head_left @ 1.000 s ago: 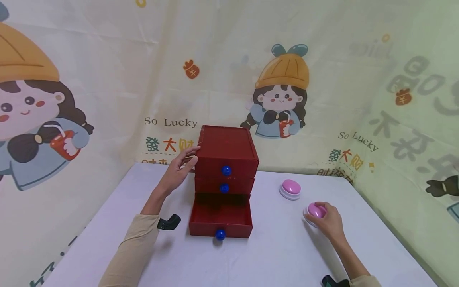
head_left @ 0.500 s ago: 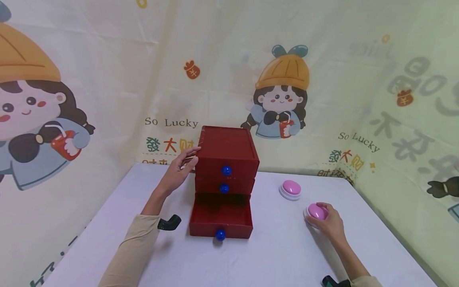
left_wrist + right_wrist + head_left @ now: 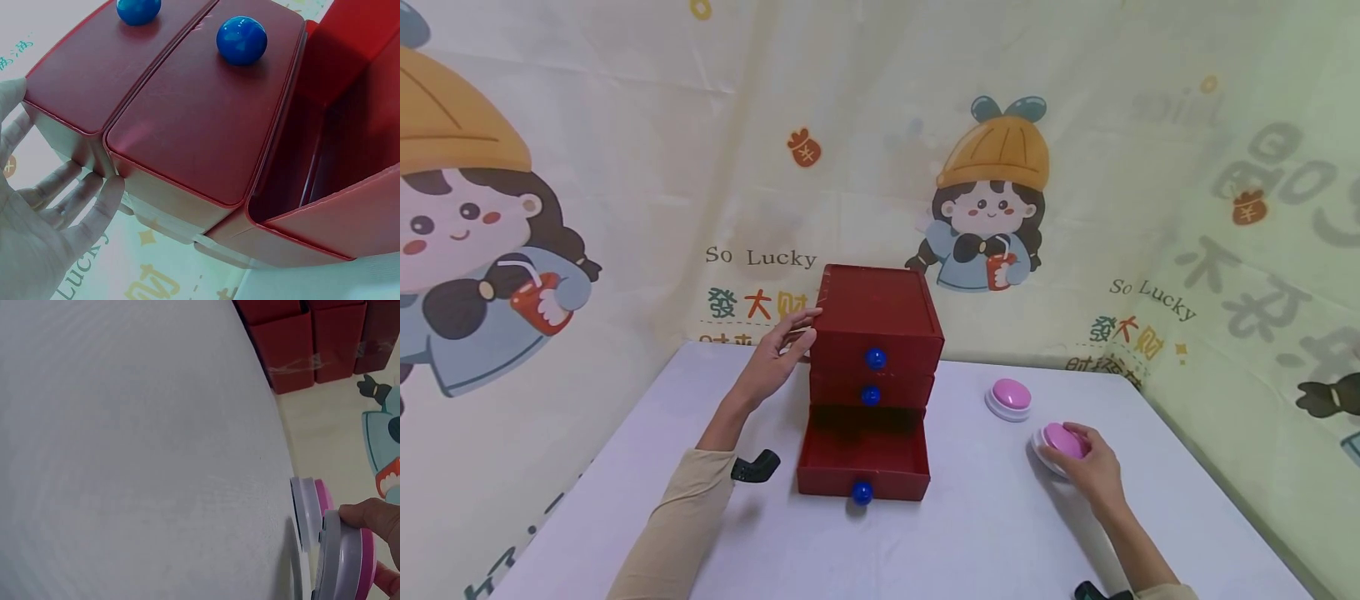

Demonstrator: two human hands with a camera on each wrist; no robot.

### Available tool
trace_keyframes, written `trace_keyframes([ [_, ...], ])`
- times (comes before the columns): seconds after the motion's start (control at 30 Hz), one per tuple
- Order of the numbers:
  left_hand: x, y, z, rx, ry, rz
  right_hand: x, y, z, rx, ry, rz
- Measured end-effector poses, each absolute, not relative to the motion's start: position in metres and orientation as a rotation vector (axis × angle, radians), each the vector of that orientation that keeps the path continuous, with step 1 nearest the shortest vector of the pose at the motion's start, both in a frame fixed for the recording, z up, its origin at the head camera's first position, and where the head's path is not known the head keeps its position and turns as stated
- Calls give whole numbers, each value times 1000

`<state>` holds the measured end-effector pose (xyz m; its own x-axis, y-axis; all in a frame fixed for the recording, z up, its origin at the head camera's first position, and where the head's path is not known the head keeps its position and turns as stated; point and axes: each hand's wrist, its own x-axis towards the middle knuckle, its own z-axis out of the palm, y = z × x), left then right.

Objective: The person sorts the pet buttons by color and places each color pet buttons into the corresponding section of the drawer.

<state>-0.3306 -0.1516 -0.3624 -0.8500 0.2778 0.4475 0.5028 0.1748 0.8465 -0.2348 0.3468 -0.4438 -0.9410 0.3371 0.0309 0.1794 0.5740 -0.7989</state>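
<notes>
A red chest of drawers [image 3: 880, 300] with blue round knobs stands mid-table, its bottom drawer [image 3: 862, 482] pulled out and showing a bare inside. My left hand [image 3: 771, 358] rests against its upper left side; in the left wrist view the fingers [image 3: 103, 203] are spread and fairly straight along the box. My right hand [image 3: 1093, 471] grips a pink-topped white push button [image 3: 1066, 440] between thumb and fingers. In the right wrist view this button [image 3: 340, 556] looks tilted slightly off the white surface. A second matching button [image 3: 1011, 395] sits on the table behind it.
The white table [image 3: 970, 533] ends at a printed cloth backdrop [image 3: 865, 192] behind and at the sides. A black wrist-camera piece [image 3: 756, 467] sticks out beside the left sleeve. Another black piece [image 3: 1097, 592] shows by the right sleeve.
The gripped button has shifted a little to the left and appears slightly raised, with more shadow beside it. My left hand and the chest of drawers keep their places.
</notes>
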Motion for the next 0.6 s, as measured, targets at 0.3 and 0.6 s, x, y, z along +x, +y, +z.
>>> trace_keyframes([
  [0.3, -332, -152, -363, -756, -2253, -1748, -230, 330, -431, -360, -2652, 1368],
  [0.6, -332, -152, -362, -758, -2258, -1739, -224, 311, -426, -282, -2631, 1355],
])
